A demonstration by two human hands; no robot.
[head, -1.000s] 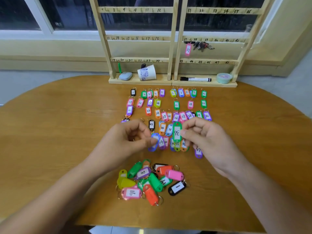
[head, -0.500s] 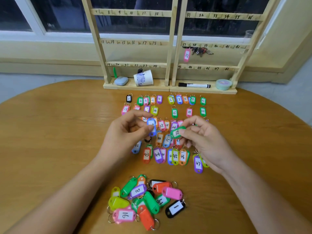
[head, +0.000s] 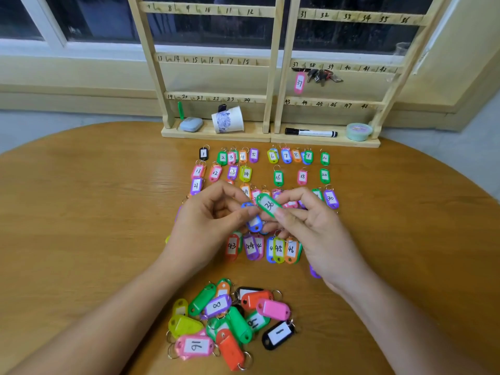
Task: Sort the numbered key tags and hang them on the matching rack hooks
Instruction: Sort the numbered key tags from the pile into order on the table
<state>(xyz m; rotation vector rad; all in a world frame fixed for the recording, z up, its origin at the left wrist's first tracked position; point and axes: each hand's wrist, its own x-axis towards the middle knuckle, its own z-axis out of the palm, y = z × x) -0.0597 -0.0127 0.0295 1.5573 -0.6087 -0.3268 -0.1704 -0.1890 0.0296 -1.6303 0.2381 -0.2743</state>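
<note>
The right hand [head: 319, 234] pinches green tag 36 [head: 267, 205]; the left hand [head: 205, 226] pinches a blue tag [head: 255, 224], its number hidden. Both hands hide part of the sorted tags [head: 278, 177] on the table [head: 81, 212].

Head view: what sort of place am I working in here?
Probably an ordinary indoor room, home or office. A round wooden table stands by a window; a numbered rack at its far edge has a marker and a paper cup on its base.

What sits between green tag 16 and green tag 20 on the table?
A single pink tag 18, touching neither green tag 16 nor green tag 20, as the head view shows.
</note>
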